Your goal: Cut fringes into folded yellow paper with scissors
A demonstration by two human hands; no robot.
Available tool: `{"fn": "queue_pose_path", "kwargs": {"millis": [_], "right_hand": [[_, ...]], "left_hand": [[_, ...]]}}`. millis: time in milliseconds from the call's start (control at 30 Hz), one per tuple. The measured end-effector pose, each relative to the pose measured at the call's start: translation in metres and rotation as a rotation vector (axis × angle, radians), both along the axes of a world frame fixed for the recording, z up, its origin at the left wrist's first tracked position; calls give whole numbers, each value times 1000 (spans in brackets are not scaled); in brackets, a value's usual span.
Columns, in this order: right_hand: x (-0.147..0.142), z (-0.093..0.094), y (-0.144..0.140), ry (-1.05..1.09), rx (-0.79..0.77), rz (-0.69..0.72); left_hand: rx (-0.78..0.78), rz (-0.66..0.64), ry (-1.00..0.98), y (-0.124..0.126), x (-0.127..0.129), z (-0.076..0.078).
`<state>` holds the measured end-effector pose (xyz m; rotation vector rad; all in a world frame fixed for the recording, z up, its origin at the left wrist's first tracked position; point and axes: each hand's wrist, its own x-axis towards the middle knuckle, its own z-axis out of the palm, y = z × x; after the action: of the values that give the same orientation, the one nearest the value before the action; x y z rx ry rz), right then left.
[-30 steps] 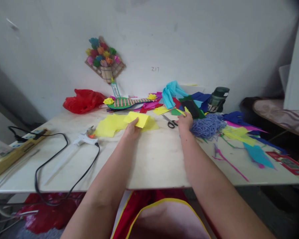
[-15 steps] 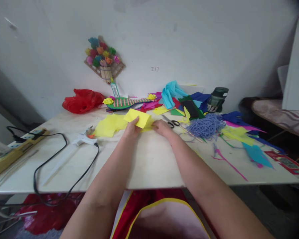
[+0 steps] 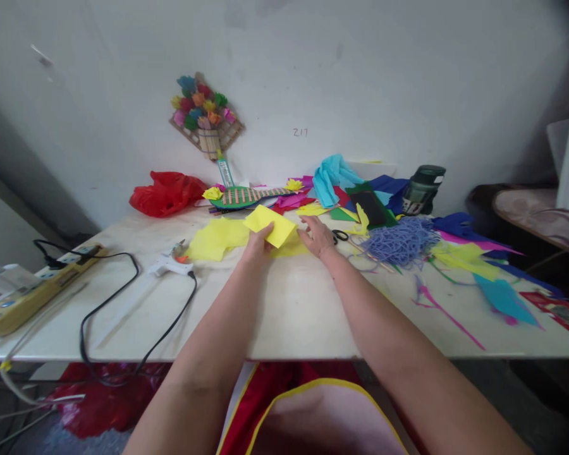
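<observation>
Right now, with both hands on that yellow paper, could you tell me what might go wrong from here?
The scissors lie just beyond the right hand, so a careless slide that way might catch the blades. The glue gun sits close to the yellow tissue sheet with its black cord looping toward the table edge; a snag could drag it. The folded yellow paper is pinched only by the left hand and may slip.

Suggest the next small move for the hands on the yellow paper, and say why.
Probably the right hand should pinch the free edge of the folded yellow paper: the left hand holds it lifted at one corner, while the right lies flat on the yellow sheet beside it.
</observation>
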<state>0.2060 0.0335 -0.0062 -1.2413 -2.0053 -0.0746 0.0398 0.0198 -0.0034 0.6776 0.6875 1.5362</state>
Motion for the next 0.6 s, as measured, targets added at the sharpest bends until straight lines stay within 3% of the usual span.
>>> {"fn": "queue_pose_path", "kwargs": {"millis": [167, 333, 467, 600], "right_hand": [[-5, 0, 2, 63, 155, 253], [-19, -5, 1, 25, 24, 445], [-28, -7, -2, 83, -64, 488], [-30, -6, -3, 222, -95, 484]], "left_hand": [[17, 32, 93, 1, 0, -3], [43, 79, 202, 1, 3, -4], [3, 91, 149, -1, 5, 1], [39, 7, 73, -3, 4, 4]]}}
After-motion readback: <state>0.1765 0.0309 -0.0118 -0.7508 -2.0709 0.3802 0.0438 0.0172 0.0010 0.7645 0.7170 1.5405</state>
